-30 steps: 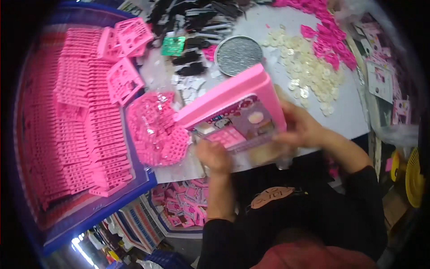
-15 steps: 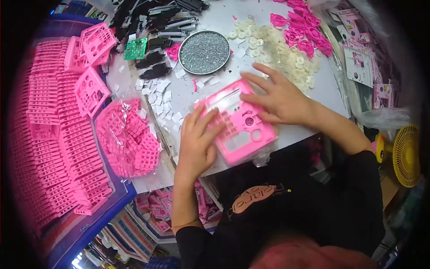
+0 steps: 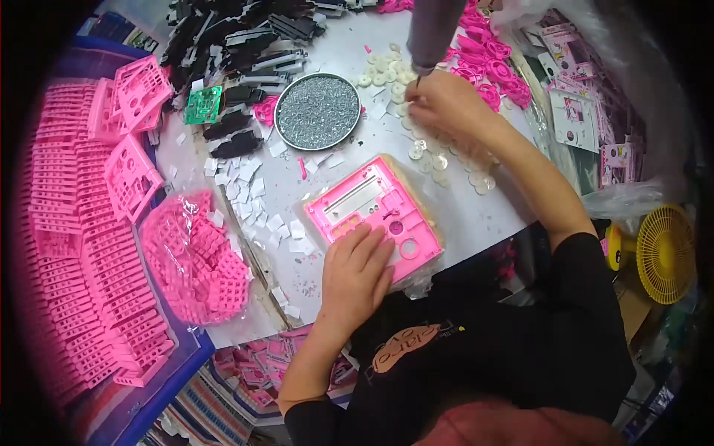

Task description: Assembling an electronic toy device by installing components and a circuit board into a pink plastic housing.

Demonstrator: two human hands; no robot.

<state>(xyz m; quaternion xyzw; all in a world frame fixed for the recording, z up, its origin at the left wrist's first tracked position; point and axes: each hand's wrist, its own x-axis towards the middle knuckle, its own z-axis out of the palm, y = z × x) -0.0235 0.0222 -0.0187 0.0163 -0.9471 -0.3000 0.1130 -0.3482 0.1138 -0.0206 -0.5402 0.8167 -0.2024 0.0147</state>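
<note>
A pink plastic housing panel [image 3: 416,249] with a long slot, round openings and small posts lies tilted on a flat stack by the table's near edge. My left hand [image 3: 355,275] holds its lower left part, fingers bent over the keypad area and thumb along the near edge. Farther right, my right hand [image 3: 454,108] is closed at the far part of a pile of whitish round discs [image 3: 439,163]. Its fingertips pinch together, and what they hold is hidden. A dark powered screwdriver [image 3: 433,33] hangs with its tip close to those fingers.
A round tin of small screws [image 3: 317,111] stands beyond the panel. White paper squares [image 3: 245,189], black parts [image 3: 260,44] and a green circuit board [image 3: 203,105] lie leftward. Bagged pink keypads [image 3: 197,256] and a blue-rimmed bin of pink panels [image 3: 97,245] are farther left. A yellow fan [image 3: 666,253] stands right.
My right hand has left the panel and moved away to the disc pile. My left hand stays on the panel, whose inner side now shows plainly. The screwdriver has come into view.
</note>
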